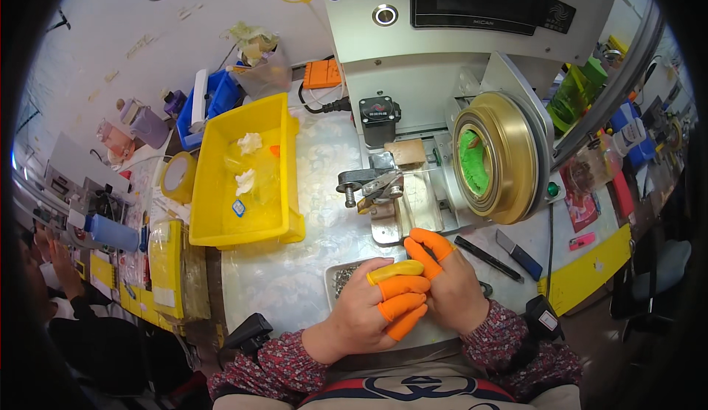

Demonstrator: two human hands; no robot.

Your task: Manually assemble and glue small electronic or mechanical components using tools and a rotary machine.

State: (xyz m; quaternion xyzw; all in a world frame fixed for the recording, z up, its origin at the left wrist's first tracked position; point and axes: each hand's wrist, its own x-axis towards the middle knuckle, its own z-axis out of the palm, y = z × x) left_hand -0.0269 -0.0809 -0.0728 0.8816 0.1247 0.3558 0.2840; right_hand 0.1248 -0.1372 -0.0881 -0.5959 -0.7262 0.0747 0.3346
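Observation:
My left hand point(372, 307) and my right hand point(453, 288) meet in front of the machine, near my body. Orange rubber cots cover fingertips on both; the left thumb or forefinger wears a yellow one. The fingers of each hand are closed and pressed together, and whatever lies between them is hidden. Partly behind my left hand sits a small white tray point(331, 280) with tiny metal parts point(342, 277) in it. Just beyond my fingers stands a metal clamp fixture point(380, 189) on a plate of the machine point(413, 78).
A gold wheel point(509, 159) with a green centre rises at the right. On the table point(317, 222) lie a black pen-like tool point(488, 258) and a craft knife point(518, 254). A yellow bin point(287, 211) with scraps stands left. Another person's hand point(66, 266) shows far left.

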